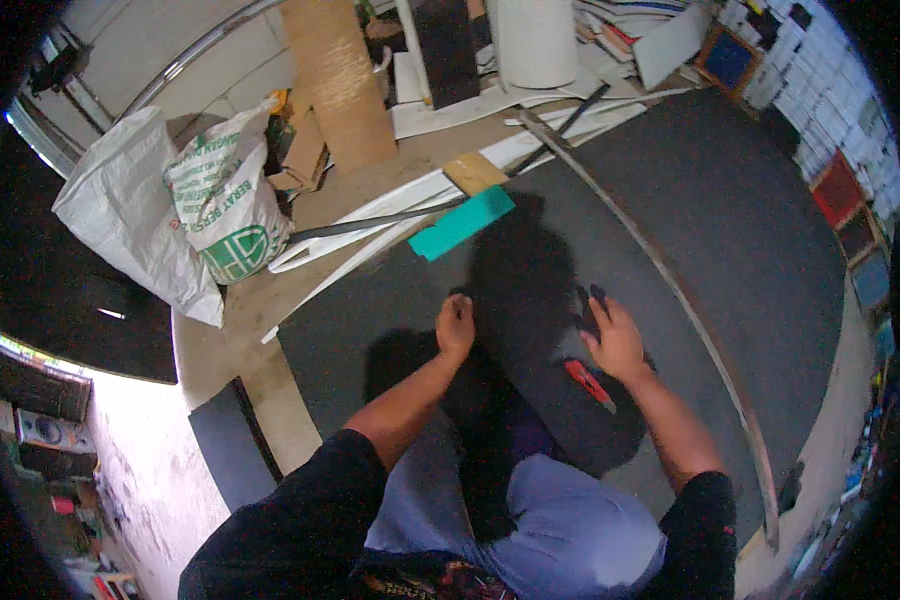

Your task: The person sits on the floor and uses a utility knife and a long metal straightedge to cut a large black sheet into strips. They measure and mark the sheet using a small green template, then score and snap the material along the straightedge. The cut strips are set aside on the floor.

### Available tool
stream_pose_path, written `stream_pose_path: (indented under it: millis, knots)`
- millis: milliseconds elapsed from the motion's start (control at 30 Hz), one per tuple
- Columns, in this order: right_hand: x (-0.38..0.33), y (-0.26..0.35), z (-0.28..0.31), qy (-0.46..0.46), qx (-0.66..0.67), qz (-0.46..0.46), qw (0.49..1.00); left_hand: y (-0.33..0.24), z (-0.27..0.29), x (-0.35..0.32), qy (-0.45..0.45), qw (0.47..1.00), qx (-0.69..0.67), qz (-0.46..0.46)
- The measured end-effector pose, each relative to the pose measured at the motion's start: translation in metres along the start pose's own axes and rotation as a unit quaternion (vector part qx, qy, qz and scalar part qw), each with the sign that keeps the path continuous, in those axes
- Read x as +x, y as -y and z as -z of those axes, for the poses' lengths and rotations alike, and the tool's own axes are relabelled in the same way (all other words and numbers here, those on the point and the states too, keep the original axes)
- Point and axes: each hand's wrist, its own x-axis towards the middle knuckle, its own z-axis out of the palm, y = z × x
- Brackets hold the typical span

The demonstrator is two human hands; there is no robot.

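Note:
A large dark grey sheet [710, 190] lies spread on the floor before me, with my shadow across its middle. Over it, my left hand [456, 328] is closed, fingertips pressed together; whatever is in them is too dark and small to make out. My right hand [618, 340] is curled, thumb apart from the fingers, around a small dark thing [596, 294] whose kind I cannot tell. Just below that hand, a red utility knife [590, 385] rests on the sheet. Farther off, a flat green strip [462, 222] lies at the sheet's far edge.
A long thin strip [660, 275] crosses the sheet on the right. Two white sacks [130, 205] stand at the left, near a cardboard box [300, 158]. White strips [370, 222] and a brown board [340, 85] are at the back. A dark panel [232, 450] lies at lower left.

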Motion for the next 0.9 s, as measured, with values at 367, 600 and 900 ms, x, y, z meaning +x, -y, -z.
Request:
stream_pose_path:
  millis: [367,600,900]
  knots:
    - [0.278,0.043,-0.093,-0.004,0.12,0.028,0.992,0.041,0.065,0.154,-0.072,0.837,-0.409,0.357]
    - [0.322,0.036,-0.166,-0.083,0.092,-0.004,0.992,0.006,0.031,0.138,0.073,0.916,-0.346,0.192]
    - [0.315,0.046,-0.17,-0.105,0.099,-0.03,0.989,-0.008,0.023,0.148,-0.068,0.744,-0.51,0.427]
